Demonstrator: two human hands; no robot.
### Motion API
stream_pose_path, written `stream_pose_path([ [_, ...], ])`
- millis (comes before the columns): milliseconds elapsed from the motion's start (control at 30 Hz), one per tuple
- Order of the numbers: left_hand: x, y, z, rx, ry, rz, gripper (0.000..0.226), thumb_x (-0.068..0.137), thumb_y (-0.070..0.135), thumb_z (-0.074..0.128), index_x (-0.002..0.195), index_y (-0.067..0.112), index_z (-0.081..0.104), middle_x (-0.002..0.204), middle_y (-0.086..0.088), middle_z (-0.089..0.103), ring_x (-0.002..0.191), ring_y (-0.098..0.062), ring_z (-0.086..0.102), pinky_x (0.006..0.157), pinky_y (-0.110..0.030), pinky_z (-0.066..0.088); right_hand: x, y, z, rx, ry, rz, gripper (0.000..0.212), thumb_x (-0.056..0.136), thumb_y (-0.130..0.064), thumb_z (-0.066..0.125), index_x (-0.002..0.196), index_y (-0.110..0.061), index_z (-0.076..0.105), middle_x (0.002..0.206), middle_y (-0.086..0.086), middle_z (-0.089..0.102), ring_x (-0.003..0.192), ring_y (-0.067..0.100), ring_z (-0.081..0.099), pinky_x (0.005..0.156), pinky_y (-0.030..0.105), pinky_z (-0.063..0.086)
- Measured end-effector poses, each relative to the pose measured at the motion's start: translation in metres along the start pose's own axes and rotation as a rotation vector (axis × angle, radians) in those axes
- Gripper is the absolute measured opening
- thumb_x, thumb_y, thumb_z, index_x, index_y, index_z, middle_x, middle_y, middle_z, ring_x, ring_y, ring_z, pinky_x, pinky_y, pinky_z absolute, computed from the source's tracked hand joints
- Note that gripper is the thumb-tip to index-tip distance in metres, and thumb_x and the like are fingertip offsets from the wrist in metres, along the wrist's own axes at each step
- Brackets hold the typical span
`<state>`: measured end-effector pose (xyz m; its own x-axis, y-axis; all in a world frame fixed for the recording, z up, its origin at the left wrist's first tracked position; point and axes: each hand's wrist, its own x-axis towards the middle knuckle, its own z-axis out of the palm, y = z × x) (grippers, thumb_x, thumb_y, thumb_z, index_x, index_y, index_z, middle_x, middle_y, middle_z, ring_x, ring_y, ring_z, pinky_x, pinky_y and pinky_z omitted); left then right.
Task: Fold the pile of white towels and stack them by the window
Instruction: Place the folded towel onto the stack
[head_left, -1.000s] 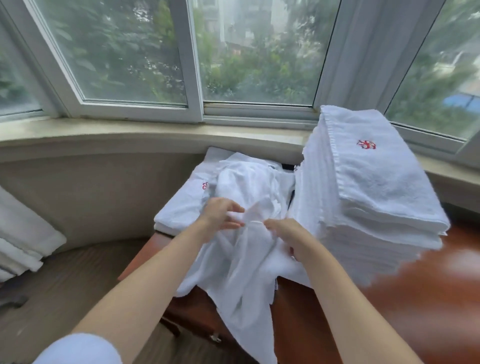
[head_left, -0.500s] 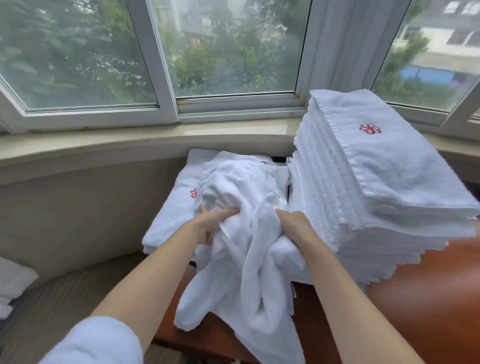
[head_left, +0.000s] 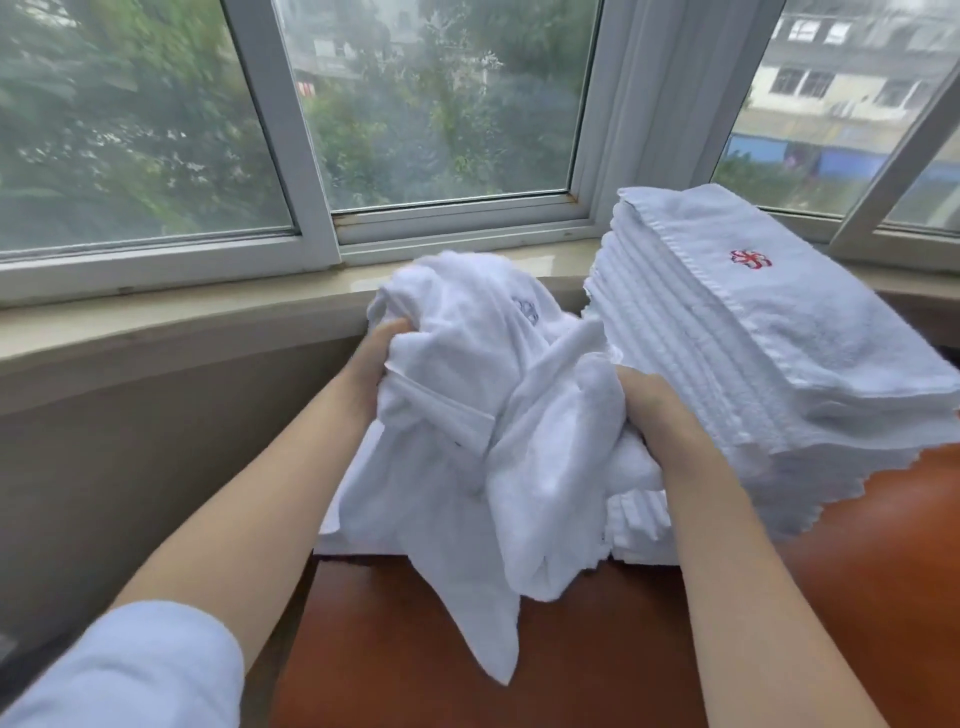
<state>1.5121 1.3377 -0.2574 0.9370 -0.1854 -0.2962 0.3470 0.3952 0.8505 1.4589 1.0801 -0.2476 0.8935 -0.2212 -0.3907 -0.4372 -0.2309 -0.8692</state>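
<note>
White crumpled towel (head_left: 483, 415) | bunched, hanging | left hand (head_left: 371, 364), right hand (head_left: 654, 410) fingers gripping it

A reddish-brown wooden tabletop (head_left: 519, 665) fills the lower middle and right of the view. Behind it runs a pale stone windowsill (head_left: 182, 317), with a beige wall (head_left: 130, 467) curving below it. Above the sill stand white-framed windows (head_left: 280, 130). Through the glass show green trees (head_left: 130, 104), blurred, and at the far right a building (head_left: 852, 88) with a blue strip along its base.
</note>
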Motion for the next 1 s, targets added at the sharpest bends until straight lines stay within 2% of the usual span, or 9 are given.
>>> stream_pose_path([
  [133, 0.01, 0.04, -0.031, 0.169, 0.108, -0.015, 0.04, 0.092, 0.013, 0.049, 0.055, 0.019, 0.062, 0.056, -0.001, 0.056, 0.05, -0.015, 0.057, 0.045, -0.021, 0.045, 0.012, 0.004, 0.018, -0.006, 0.077, 0.071, 0.016, 0.086, -0.028, 0.064, 0.082, -0.012, 0.061, 0.082, 0.001, 0.06, 0.069, 0.016, 0.054, 0.054, 0.026, 0.038],
  [200, 0.024, 0.032, -0.05, 0.452, 0.249, -0.162, 0.015, 0.09, 0.018, 0.054, 0.086, 0.012, 0.067, 0.073, -0.008, 0.061, 0.062, -0.021, 0.062, 0.053, -0.027, 0.048, 0.024, 0.018, 0.034, -0.033, 0.104, 0.132, 0.022, 0.088, -0.026, 0.06, 0.096, -0.006, 0.062, 0.092, 0.007, 0.06, 0.082, 0.021, 0.056, 0.061, 0.027, 0.042],
  [267, 0.04, -0.004, -0.067, 0.734, 0.415, -0.284, 0.033, 0.09, 0.021, 0.058, 0.119, 0.006, 0.057, 0.096, -0.008, 0.061, 0.086, -0.026, 0.062, 0.07, -0.033, 0.051, 0.031, 0.036, 0.05, -0.068, 0.109, 0.204, 0.038, 0.084, -0.027, 0.061, 0.109, 0.001, 0.065, 0.099, 0.011, 0.062, 0.092, 0.024, 0.058, 0.072, 0.03, 0.042],
  [400, 0.047, -0.041, -0.076, 0.944, 0.573, -0.235, 0.073, 0.074, 0.036, 0.07, 0.136, 0.014, 0.038, 0.134, -0.006, 0.051, 0.121, -0.031, 0.053, 0.099, -0.044, 0.047, 0.031, 0.05, 0.06, -0.023, 0.158, 0.289, 0.042, 0.084, -0.027, 0.061, 0.116, 0.001, 0.06, 0.111, 0.017, 0.064, 0.104, 0.031, 0.061, 0.083, 0.033, 0.044],
  [500, 0.053, -0.024, -0.073, 0.757, 0.713, -0.405, 0.122, 0.059, 0.038, 0.08, 0.152, 0.023, 0.003, 0.153, -0.012, 0.019, 0.138, -0.033, 0.03, 0.112, -0.048, 0.031, 0.032, 0.043, 0.053, 0.038, 0.254, 0.253, 0.031, 0.083, -0.028, 0.058, 0.1, -0.003, 0.062, 0.096, 0.012, 0.066, 0.092, 0.029, 0.062, 0.074, 0.033, 0.044],
  [633, 0.043, -0.014, -0.043, 0.932, 0.92, 0.0, 0.098, 0.073, 0.018, 0.065, 0.152, 0.032, 0.009, 0.151, -0.01, 0.015, 0.134, -0.032, 0.023, 0.112, -0.047, 0.022, 0.033, 0.027, 0.048, 0.034, 0.435, 0.157, 0.03, 0.085, -0.029, 0.056, 0.096, -0.002, 0.062, 0.089, 0.01, 0.063, 0.084, 0.029, 0.058, 0.07, 0.032, 0.042],
  [767, 0.057, -0.031, -0.027, 1.467, 0.536, 0.34, 0.052, 0.082, 0.019, 0.055, 0.134, 0.026, 0.054, 0.15, -0.007, 0.031, 0.141, -0.029, 0.019, 0.116, -0.053, 0.001, 0.034, 0.018, 0.048, -0.027, 0.543, 0.096, 0.039, 0.089, -0.033, 0.056, 0.105, 0.001, 0.065, 0.098, 0.012, 0.063, 0.086, 0.029, 0.055, 0.071, 0.029, 0.036],
  [867, 0.067, -0.038, -0.008, 1.353, 0.21, 0.621, 0.033, 0.086, 0.014, 0.053, 0.114, 0.012, 0.07, 0.13, -0.01, 0.057, 0.126, -0.03, 0.047, 0.111, -0.037, 0.026, 0.032, 0.025, 0.054, -0.046, 0.557, 0.119, 0.044, 0.091, -0.035, 0.057, 0.109, 0.004, 0.065, 0.108, 0.016, 0.065, 0.1, 0.032, 0.059, 0.076, 0.03, 0.039],
  [1000, 0.071, -0.022, 0.037, 1.004, -0.564, 0.031, 0.071, 0.085, 0.032, 0.073, 0.146, 0.031, 0.038, 0.139, 0.009, 0.048, 0.119, -0.006, 0.05, 0.103, -0.026, 0.04, 0.036, 0.029, 0.065, 0.055, 0.563, 0.115, 0.047, 0.093, -0.039, 0.058, 0.108, 0.004, 0.067, 0.106, 0.016, 0.068, 0.103, 0.032, 0.061, 0.087, 0.036, 0.046],
])
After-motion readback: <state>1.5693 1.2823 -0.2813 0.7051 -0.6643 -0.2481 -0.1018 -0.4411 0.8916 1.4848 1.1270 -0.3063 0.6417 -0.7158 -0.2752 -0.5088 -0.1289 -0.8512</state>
